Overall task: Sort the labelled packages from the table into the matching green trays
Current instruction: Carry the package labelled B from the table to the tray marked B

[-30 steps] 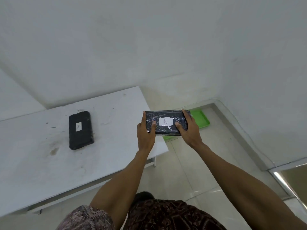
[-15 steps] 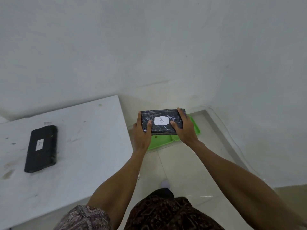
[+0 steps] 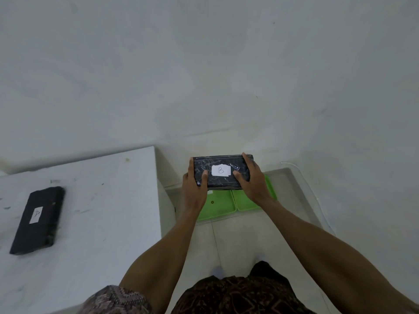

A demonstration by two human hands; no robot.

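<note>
Both hands clasp the black plastic-wrapped rectangular package with white "B" label (image 3: 221, 172); left hand (image 3: 196, 191) grip on its left end, right hand (image 3: 254, 185) grip on its right end, thumbs on top; package now held in air above the two bright green plastic trays (image 3: 218, 206) on the floor, more tray showing than a second ago; black "A"-labelled package (image 3: 37, 219) lies on the white counter (image 3: 102, 218), now nearer the left frame edge.

Green trays (image 3: 221, 206) partly behind package (image 3: 221, 172)
</note>
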